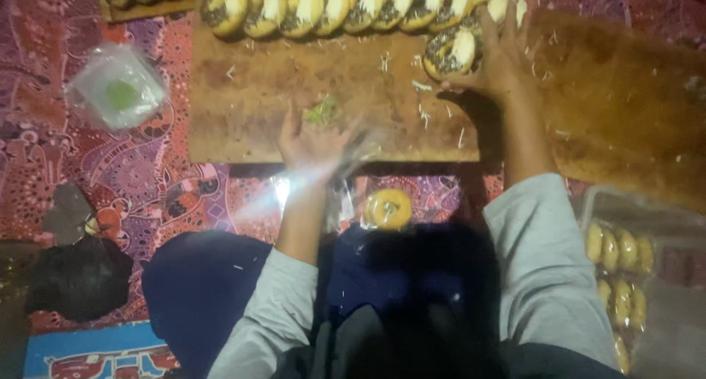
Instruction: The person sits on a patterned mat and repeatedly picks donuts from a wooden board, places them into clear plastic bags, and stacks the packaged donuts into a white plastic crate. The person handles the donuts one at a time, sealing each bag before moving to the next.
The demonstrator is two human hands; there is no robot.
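My left hand (312, 140) hovers palm-up over the wooden board (250, 99), fingers spread, with a small pinch of green sprinkles (322, 112) at its fingertips. My right hand (500, 55) reaches to the far right of the board and rests on a topped doughnut (448, 51) lying at the end of a row of topped doughnuts (323, 7). A plain yellow doughnut (388, 208) lies on clear plastic (338, 202) near my lap, between my arms.
A clear plastic bag with green contents (118, 92) lies on the patterned cloth (147, 180) at the left. A plastic box of plain doughnuts (621, 268) stands at the right. A second brown board (632, 107) lies right; a dark bag (77, 276) sits lower left.
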